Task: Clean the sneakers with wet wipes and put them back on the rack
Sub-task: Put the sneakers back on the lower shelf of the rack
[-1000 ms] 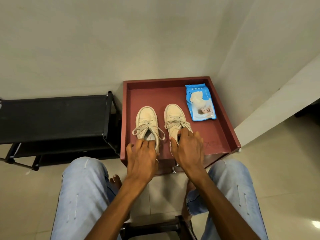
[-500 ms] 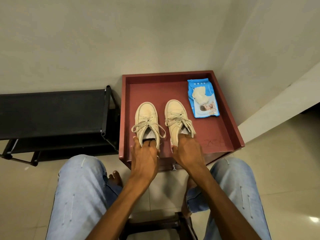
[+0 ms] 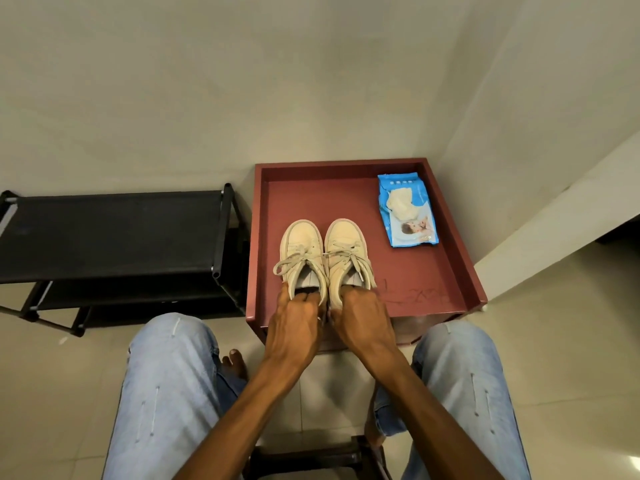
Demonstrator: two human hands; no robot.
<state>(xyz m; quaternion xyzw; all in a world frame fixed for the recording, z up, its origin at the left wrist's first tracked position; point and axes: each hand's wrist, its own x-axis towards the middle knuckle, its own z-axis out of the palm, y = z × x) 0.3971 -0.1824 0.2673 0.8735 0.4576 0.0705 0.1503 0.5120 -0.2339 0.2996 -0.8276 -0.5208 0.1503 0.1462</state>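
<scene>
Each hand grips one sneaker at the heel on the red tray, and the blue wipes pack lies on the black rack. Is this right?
Not quite: the head view shows the blue wipes pack also on the red tray, in its far right corner, not on the black rack. The rest holds.

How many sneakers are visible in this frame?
2, side by side on the dark red tray: the left cream lace-up sneaker, heel held by the left hand; the right cream lace-up sneaker, by the right hand.

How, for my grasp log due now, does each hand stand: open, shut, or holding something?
Left hand: grips the heel of the left sneaker.
Right hand: grips the heel of the right sneaker.
</scene>
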